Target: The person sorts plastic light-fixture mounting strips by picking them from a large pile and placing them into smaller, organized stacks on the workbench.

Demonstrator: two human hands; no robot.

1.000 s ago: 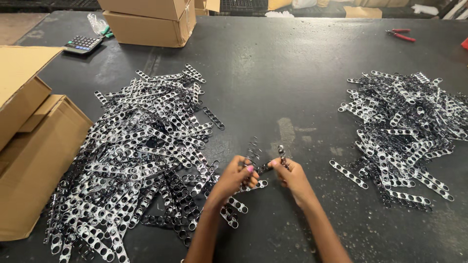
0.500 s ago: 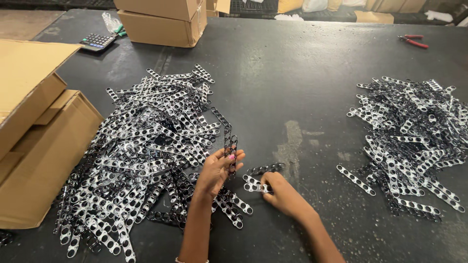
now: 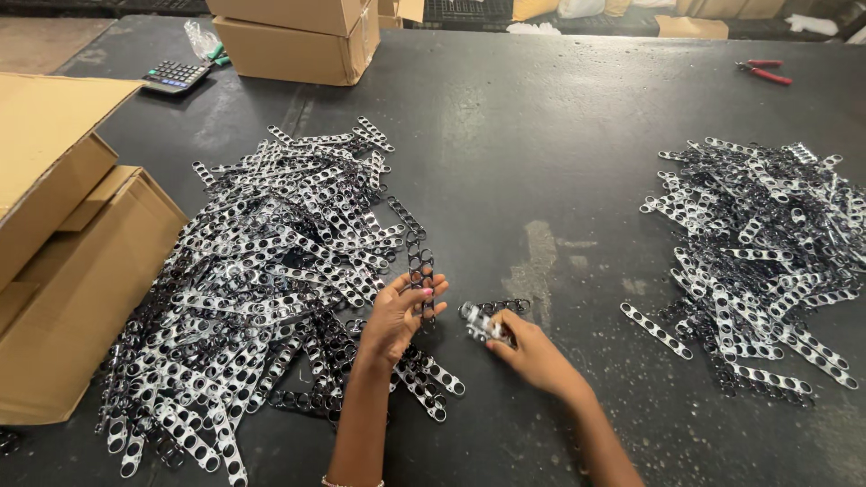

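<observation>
Since half a second ago, both hands have stayed near the 6 o'clock edge of the dark surface (image 3: 559, 135), and the left hand (image 3: 397, 316) has kept its black perforated strip (image 3: 420, 271) raised on end, while the right hand (image 3: 532, 352) has closed in on the small cluster of strips (image 3: 492, 317) lying just at its 11 o'clock.

Left-hand fingers are curled about the lower end of the upright strip, pinching it; the strip stands nearly vertical, its top toward 12 o'clock, just off the inner edge of the large heap. Right-hand fingers are bent down over the cluster and touch it; whether they actually clasp a piece, I cannot tell.

Large heap of shiny perforated strips (image 3: 262, 289) spreads from 7 to 11 o'clock of the hands, some pieces lying under the left forearm. Second, smaller heap (image 3: 767, 261) lies well apart at 2 to 3 o'clock, with a few single strips strayed toward its near side.

Open cardboard cartons (image 3: 72, 271) sit at 9 o'clock, touching the large heap's outer edge. Closed cardboard boxes (image 3: 298, 41) stand at 12 o'clock at the far edge, a calculator (image 3: 176, 77) beside them at 11 o'clock. Red-handled pliers (image 3: 762, 72) lie at 1 o'clock, far off.
</observation>
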